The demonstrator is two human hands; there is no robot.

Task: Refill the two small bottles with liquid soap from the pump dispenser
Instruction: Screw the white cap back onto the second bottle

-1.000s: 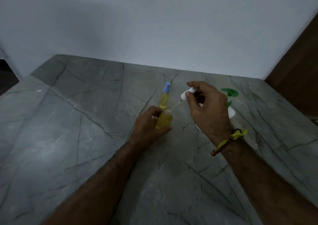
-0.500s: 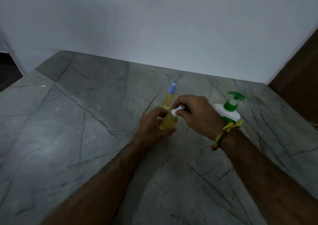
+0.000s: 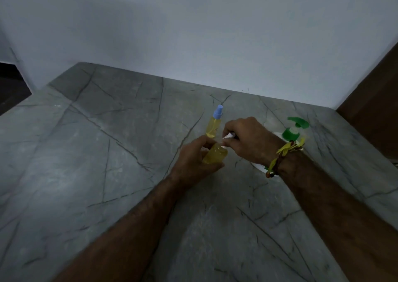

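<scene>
My left hand (image 3: 195, 160) grips a small clear bottle (image 3: 215, 155) full of yellow liquid, standing on the grey marble surface. My right hand (image 3: 249, 140) pinches a white spray cap (image 3: 228, 135) right at that bottle's neck. A second small bottle (image 3: 213, 124) with yellow liquid and a blue spray cap stands just behind, upright and untouched. The white pump dispenser (image 3: 294, 131) with a green pump head stands to the right, partly hidden behind my right wrist.
The grey veined marble surface (image 3: 107, 163) stretches left and toward me. A white wall (image 3: 193, 34) closes the back, and a brown wooden panel (image 3: 374, 109) stands at the right edge.
My right hand came down from above with the white cap, its tube went into the held bottle, and the cap now sits at the neck. The left hand kept its hold.
</scene>
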